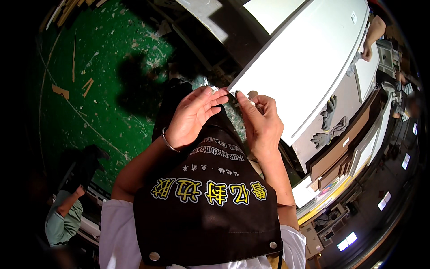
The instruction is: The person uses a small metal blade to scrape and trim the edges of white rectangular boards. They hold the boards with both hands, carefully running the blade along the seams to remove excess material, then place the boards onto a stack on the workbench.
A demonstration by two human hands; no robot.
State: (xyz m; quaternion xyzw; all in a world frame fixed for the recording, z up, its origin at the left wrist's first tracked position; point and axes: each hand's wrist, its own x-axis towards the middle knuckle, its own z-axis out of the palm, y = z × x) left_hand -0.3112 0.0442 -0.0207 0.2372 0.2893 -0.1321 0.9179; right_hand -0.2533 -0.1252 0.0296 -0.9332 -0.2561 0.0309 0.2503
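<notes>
A small crumpled white scrap (214, 89) is between the thumb and fingertips of my left hand (192, 117), just left of the corner of a long white board (299, 67). My right hand (262, 123) is closed at that corner, its thumb at the board's edge on something small and pale, too hidden to name. A dark apron with lettering (206, 215) covers my front.
A co-worker's hand (368, 51) is at the board's far right edge. Grey gloves (329, 112) lie beside stacked panels (349, 139). Wood offcuts (60, 92) lie on the green floor (103, 116). Another person (65, 219) is at lower left.
</notes>
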